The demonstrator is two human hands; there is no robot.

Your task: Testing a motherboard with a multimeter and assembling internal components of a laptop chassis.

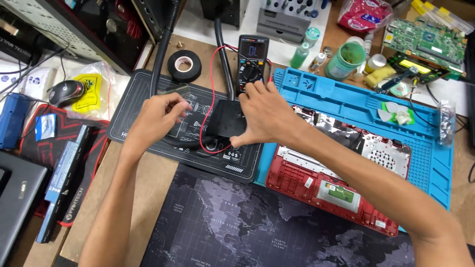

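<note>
A dark desk mat printed with a world map [257, 222] lies nearest me, and beyond it to my right a bright blue silicone repair mat [346, 96] carries an opened red plastic laptop shell [316, 183]. To my left of that sits a black work mat with white line drawings [148, 94]. On this black mat rests the flat black square block [225, 118], with two thick black hoses [161, 54] rising from around it. My right hand [269, 116] grips the block's right edge, thumb low at the corner and fingers over the top. My left hand [158, 116] is closed in a pinch on a small clear plastic piece [173, 90], just left of the block. A thin red wire [210, 84] loops around the block up to a black handheld multimeter [252, 62]. A roll of black tape [184, 64] lies beside it.
</note>
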